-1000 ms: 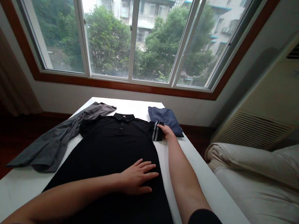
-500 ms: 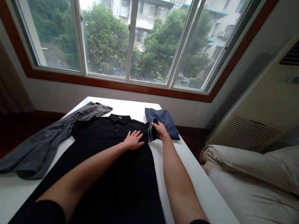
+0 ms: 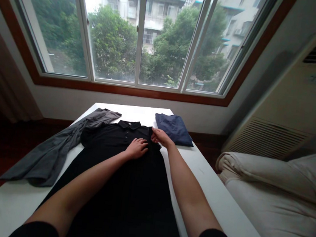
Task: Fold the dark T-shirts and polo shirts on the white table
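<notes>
A black polo shirt (image 3: 127,191) lies spread on the white table (image 3: 211,200), its collar toward the window and its buttons facing up. My left hand (image 3: 136,148) rests flat on the chest of the shirt, fingers stretched out. My right hand (image 3: 161,137) pinches the sleeve on the right side, which is folded inward over the shoulder. The striped cuff is mostly hidden by the fold and my fingers.
Grey trousers (image 3: 57,149) lie along the table's left side, partly hanging over its edge. A folded navy garment (image 3: 175,129) sits at the far right corner. A cream sofa (image 3: 280,193) stands to the right, and a window (image 3: 167,39) rises beyond the table.
My right hand has moved left, folding the sleeve inward onto the shirt. My left hand has slid slightly left. The view has shifted a little.
</notes>
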### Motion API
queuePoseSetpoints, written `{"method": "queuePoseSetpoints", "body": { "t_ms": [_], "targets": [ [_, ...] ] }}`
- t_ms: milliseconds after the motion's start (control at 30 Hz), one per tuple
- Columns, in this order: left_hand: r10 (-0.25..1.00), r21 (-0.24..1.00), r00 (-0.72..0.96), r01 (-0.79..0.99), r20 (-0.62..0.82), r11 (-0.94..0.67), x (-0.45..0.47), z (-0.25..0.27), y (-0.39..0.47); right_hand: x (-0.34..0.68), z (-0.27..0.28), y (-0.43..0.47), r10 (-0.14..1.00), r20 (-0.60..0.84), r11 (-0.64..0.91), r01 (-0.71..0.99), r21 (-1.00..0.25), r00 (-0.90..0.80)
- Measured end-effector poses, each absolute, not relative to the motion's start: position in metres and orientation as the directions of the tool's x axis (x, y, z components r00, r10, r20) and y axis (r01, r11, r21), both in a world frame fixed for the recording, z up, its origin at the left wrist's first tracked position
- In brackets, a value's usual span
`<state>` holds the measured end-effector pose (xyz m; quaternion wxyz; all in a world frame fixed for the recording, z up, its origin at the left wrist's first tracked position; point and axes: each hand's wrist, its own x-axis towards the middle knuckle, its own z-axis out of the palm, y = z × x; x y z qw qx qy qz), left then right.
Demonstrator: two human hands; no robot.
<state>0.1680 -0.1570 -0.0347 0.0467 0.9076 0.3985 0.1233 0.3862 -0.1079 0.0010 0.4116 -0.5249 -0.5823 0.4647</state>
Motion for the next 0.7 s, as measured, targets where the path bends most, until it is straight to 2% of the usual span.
{"method": "queuePoseSetpoints", "body": {
  "t_ms": [100, 167, 267, 367, 533, 700],
  "targets": [
    [0.812, 0.194, 0.522, 0.796, 0.26, -0.574, 0.145, -0.034, -0.154, 0.371, 0.001, -0.105, 0.999, 0.002, 0.022, 0.419, -0.907, -0.049],
    [0.846, 0.208, 0.438, 0.836, 0.305, -0.508, 0.134, -0.036, -0.155, 0.362, -0.004, -0.104, 0.994, 0.106, 0.077, 0.58, -0.811, 0.018],
    [0.86, 0.203, 0.385, 0.862, 0.336, -0.465, 0.127, -0.04, -0.159, 0.35, -0.02, -0.106, 0.978, 0.195, 0.173, 0.811, -0.558, -0.075],
    [0.868, 0.173, 0.417, 0.866, 0.269, -0.469, 0.125, -0.042, -0.163, 0.339, -0.04, -0.112, 0.982, 0.117, 0.179, 0.918, -0.353, -0.147],
    [0.883, 0.174, 0.465, 0.866, 0.071, -0.47, 0.117, -0.042, -0.163, 0.332, -0.052, -0.114, 0.995, 0.011, 0.099, 0.955, -0.28, -0.1],
    [0.882, 0.209, 0.471, 0.863, -0.008, -0.459, 0.109, -0.042, -0.164, 0.338, -0.049, -0.107, 0.995, -0.007, 0.09, 0.96, -0.266, -0.096]
  ]
}}
